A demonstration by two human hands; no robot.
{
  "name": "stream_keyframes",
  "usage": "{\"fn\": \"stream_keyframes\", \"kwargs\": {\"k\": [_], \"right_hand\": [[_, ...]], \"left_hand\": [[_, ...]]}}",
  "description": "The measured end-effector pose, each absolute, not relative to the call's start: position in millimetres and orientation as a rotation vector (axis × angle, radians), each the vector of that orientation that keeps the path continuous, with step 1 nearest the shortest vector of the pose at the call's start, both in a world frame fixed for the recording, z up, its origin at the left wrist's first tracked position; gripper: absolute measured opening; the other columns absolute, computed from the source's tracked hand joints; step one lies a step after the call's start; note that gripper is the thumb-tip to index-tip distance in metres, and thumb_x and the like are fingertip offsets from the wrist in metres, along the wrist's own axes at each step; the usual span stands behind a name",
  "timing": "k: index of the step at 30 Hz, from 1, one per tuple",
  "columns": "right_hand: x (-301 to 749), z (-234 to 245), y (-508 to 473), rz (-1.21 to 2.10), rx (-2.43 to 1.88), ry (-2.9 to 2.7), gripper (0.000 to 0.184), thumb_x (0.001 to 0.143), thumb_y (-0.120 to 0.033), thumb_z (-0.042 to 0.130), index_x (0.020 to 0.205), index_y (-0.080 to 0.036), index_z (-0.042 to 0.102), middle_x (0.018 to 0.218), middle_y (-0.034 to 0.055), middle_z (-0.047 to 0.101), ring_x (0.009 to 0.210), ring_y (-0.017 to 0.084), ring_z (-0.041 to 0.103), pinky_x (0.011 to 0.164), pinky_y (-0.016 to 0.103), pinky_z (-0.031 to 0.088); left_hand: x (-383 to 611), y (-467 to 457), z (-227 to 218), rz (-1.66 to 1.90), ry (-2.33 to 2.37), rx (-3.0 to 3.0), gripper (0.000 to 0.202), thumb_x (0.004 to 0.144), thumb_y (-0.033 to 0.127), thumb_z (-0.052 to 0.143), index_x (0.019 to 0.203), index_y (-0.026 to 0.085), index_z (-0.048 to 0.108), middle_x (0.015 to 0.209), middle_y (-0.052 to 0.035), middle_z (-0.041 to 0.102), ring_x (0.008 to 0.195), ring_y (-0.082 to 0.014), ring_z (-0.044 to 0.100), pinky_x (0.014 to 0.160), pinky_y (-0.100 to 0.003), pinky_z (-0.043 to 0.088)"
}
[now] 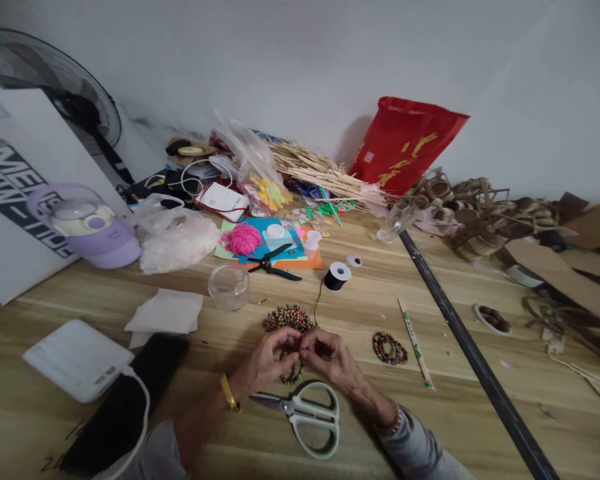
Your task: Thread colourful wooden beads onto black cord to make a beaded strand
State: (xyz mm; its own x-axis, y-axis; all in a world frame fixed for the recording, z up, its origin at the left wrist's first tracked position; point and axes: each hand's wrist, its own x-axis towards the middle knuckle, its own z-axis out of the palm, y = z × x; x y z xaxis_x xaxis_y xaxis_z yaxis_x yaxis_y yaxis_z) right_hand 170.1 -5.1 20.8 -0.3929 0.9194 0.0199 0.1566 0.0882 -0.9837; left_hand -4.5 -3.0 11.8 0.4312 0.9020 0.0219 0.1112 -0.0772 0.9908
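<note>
As left hand (274, 355) and right hand (329, 355) pinch narrowly on multicoloured round-bead strand (293, 379) towards near edge of worktop (370, 293), piece looks unfinished; looped multicoloured bead coil (377, 347), nearer right edge, looks done; mixed-colour bead heap (286, 317) waits behind hands.

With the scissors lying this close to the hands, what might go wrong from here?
The scissors point toward the left wrist, so an arm shift might brush the blade tip. Black cord runs from its spool toward the hands; a tug might drag the spool. The bead heap lies right by the left hand; a knock could spread it.
</note>
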Motion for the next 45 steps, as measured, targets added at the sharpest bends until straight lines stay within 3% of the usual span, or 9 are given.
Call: {"fn": "stream_keyframes", "kwargs": {"k": [4,14,23,36,45], "right_hand": [[168.2,23.1,-4.6,1.5,-1.046,-1.5,0.034,0.075,-0.048,0.065,0.073,-0.016,0.056,0.06,-0.0027,0.049,0.05,0.007,0.04,0.048,0.019,0.033],[165.3,13.7,-7.4,1.543,-1.023,-1.423,0.037,0.077,-0.051,0.063,0.074,-0.016,0.055,0.051,-0.0055,0.047,0.042,0.006,0.037,0.043,0.018,0.03],[163.4,18.1,-10.1,1.437,-1.041,-1.535,0.038,0.08,-0.053,0.059,0.072,-0.016,0.053,0.054,-0.005,0.043,0.048,0.007,0.035,0.047,0.02,0.029],[165.4,17.7,-13.2,1.033,-1.062,-1.911,0.025,0.09,-0.036,0.047,0.074,-0.017,0.053,0.059,-0.0022,0.048,0.054,0.011,0.043,0.052,0.021,0.034],[166.0,15.5,-12.1,1.158,-1.039,-1.763,0.027,0.09,-0.038,0.048,0.075,-0.016,0.052,0.061,-0.0019,0.049,0.056,0.01,0.044,0.053,0.021,0.034]], "left_hand": [[-3.1,-2.6,14.7,0.819,0.874,1.353,0.014,0.069,0.014,0.063,0.081,0.014,0.056,0.07,0.0005,0.057,0.065,-0.0108,0.053,0.06,-0.02,0.043],[-4.0,-1.7,17.7,0.828,0.86,1.337,0.023,0.072,0.033,0.066,0.074,0.013,0.056,0.067,0.0006,0.054,0.064,-0.0119,0.05,0.059,-0.022,0.04],[-3.5,-3.1,26.5,0.766,0.825,1.219,0.022,0.072,0.034,0.062,0.072,0.016,0.049,0.066,0.0029,0.047,0.064,-0.0113,0.047,0.059,-0.022,0.039],[-0.7,-2.2,16.8,0.799,0.805,1.243,0.016,0.074,0.027,0.06,0.073,0.015,0.049,0.063,0.0034,0.048,0.061,-0.0105,0.046,0.057,-0.021,0.036],[-2.2,-2.4,19.6,0.775,0.834,1.214,0.022,0.071,0.032,0.066,0.072,0.015,0.053,0.063,0.0032,0.051,0.06,-0.0104,0.049,0.058,-0.022,0.039]]}}
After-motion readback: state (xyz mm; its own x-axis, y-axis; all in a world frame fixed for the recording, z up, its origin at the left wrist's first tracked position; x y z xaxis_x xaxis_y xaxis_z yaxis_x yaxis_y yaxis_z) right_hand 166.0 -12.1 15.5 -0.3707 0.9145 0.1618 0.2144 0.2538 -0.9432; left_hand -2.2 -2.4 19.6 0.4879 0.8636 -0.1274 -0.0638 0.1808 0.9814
